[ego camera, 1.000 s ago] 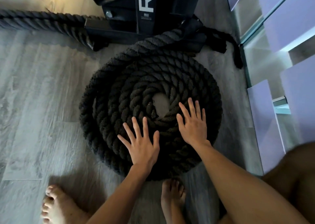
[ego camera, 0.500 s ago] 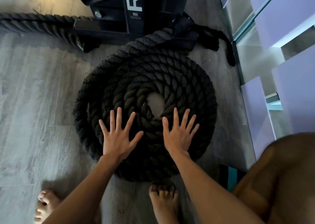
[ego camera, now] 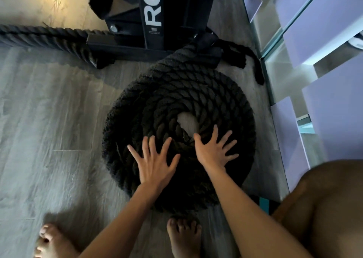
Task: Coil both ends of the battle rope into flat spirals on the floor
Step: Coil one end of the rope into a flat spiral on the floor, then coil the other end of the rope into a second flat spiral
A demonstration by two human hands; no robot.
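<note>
A thick black battle rope lies wound in a flat spiral (ego camera: 182, 92) on the grey wood floor, with a small gap of bare floor at its centre. My left hand (ego camera: 154, 161) rests flat on the near-left turns, fingers spread. My right hand (ego camera: 213, 149) presses flat on the near-right turns beside the centre gap, fingers also spread. Neither hand grips anything. The other stretch of rope (ego camera: 43, 36) runs off to the left from the rack's base.
A black steel rack base (ego camera: 153, 22) stands just behind the spiral, with a black strap (ego camera: 253, 61) trailing to its right. A glass panel and lilac blocks (ego camera: 294, 139) close off the right side. My bare feet (ego camera: 184, 236) stand at the spiral's near edge.
Both hands have slid leftward over the coil and turned, fingers now fanning to the right. The view has shifted a little to the left.
</note>
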